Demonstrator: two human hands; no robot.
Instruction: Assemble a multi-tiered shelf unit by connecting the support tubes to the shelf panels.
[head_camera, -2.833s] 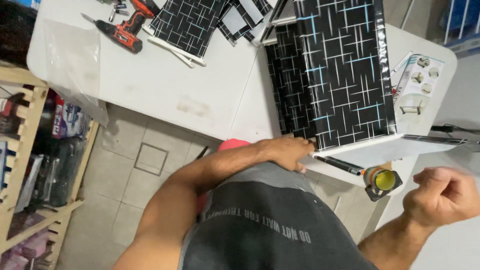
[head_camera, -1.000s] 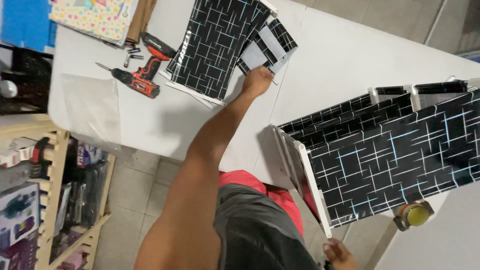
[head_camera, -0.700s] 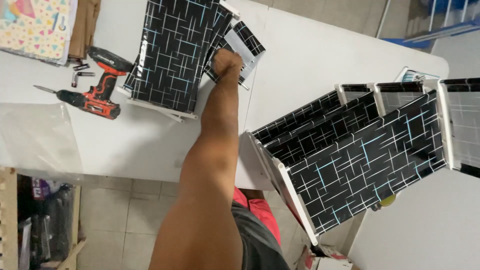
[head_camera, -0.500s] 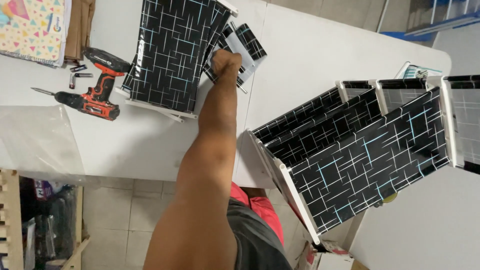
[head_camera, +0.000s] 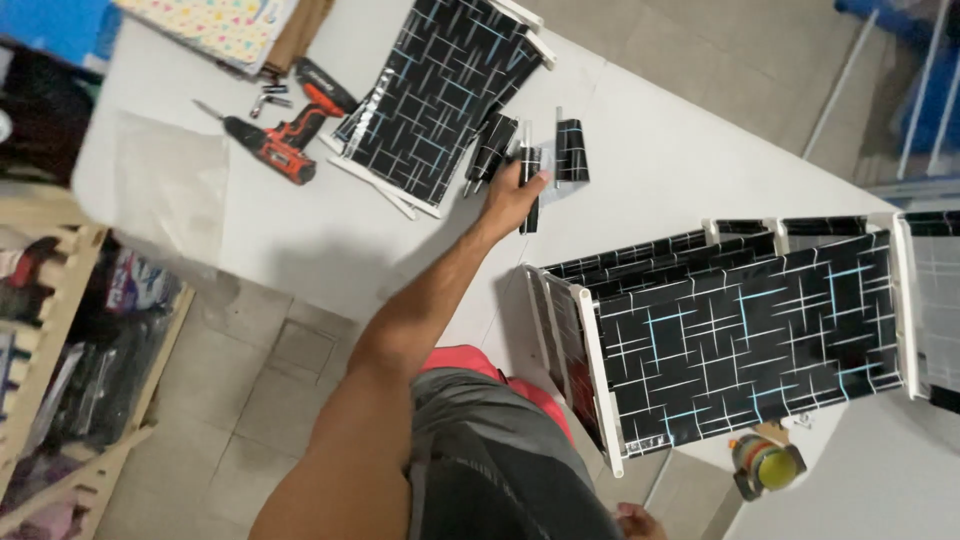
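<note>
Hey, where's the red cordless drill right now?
In the head view the red cordless drill lies at the upper left on the white table, just left of the large black patterned panel and well left of the left hand.

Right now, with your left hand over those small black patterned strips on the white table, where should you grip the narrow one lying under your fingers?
Take the narrow black patterned strip across its long edges near the middle, from above. It lies flat on the white table, pointing away from you, and the left hand already covers its near half. Neighbouring strips lie close, so a pinch looks safer than a sweep.
</note>
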